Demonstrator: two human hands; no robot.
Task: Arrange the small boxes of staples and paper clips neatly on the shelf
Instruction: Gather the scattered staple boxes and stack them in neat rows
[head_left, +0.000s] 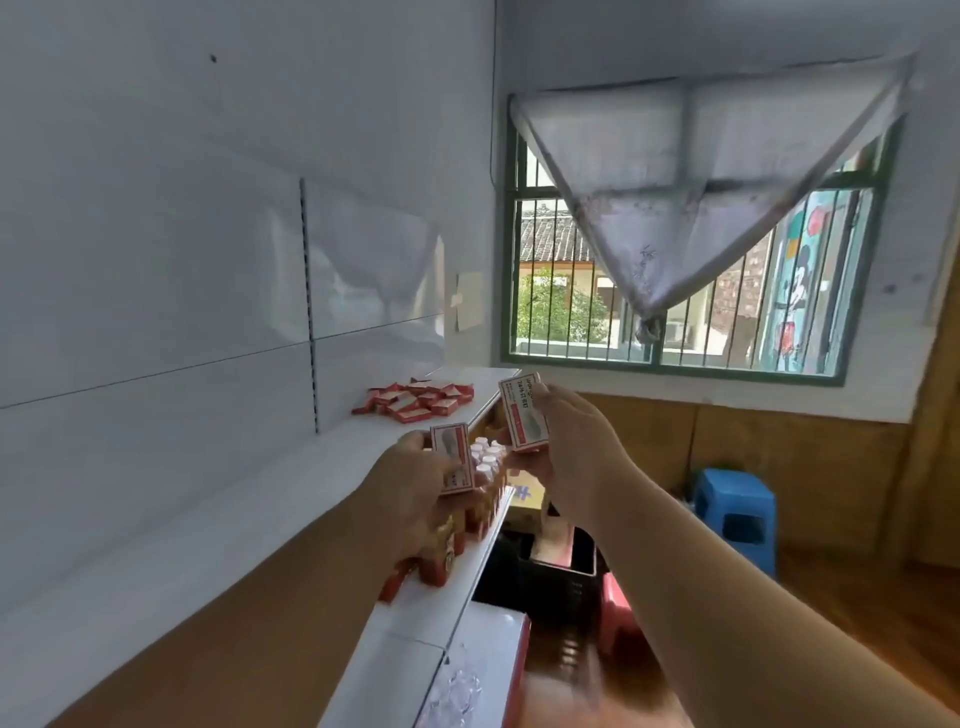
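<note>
1. Nearest, at the bottom, a white carton (488, 670) with a red side sits below the shelf edge, blurred.
2. A lower shelf (431, 597) carries a row of red-labelled bottles (483, 488) with white caps, running from near to far.
3. The left hand (410, 488) reaches in from the lower left and holds a small white-and-red box, the left box (453, 457), upright, with fingers curled round its left side, just above the bottles.
4. The right hand (571, 447) comes in from the lower right and pinches a second such box, the right box (523, 413), tilted slightly, with the thumb on its right edge and the fingers under it. The two boxes are near each other but apart.
5. Right of the arms, on the floor, stand a dark crate (561, 566), a red stool (621, 608) and a blue stool (737, 514).
6. Farther along the top shelf (291, 483), a loose heap of small red boxes (415, 401) lies near its far end, against the white wall panel.
7. Beyond, a green-framed barred window (675, 291) has a pale curtain (691, 182) knotted at its bottom.
</note>
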